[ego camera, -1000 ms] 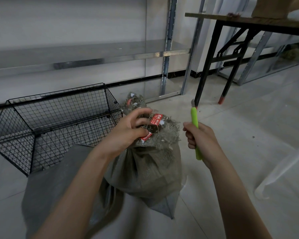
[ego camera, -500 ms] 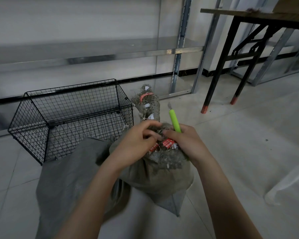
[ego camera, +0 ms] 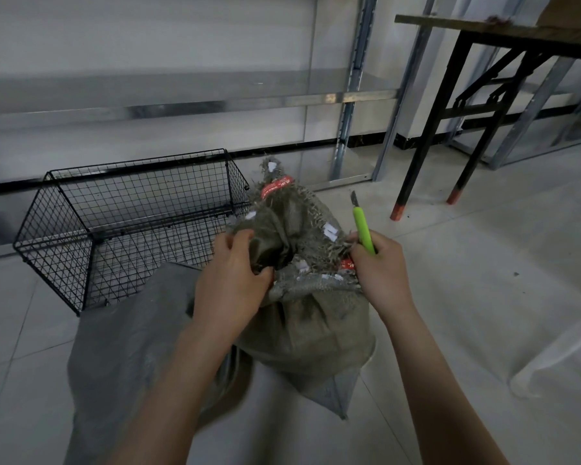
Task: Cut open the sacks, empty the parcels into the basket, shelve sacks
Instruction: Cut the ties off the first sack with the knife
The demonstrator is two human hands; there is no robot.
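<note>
The black wire basket (ego camera: 138,161) sits on the floor at ten o'clock from the upright sack (ego camera: 309,323), just beside its frayed top. A flattened sack (ego camera: 125,337) lies at eight o'clock. The left hand (ego camera: 230,283) curls its fingers round the mouth's left edge. At three o'clock the right hand (ego camera: 381,273) clenches a green knife (ego camera: 363,229), blade toward twelve, and pinches the opposite edge. A table (ego camera: 426,129) stands at two o'clock.

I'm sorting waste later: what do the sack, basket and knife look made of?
The sack: probably woven plastic or jute-like fibre, dull grey-green; its open mouth frays into loose strands. The basket: seemingly metal wire coated black; thin rods form an open grid. The knife: glossy bright green handle, likely plastic, with a small grey, metal-looking blade.
</note>
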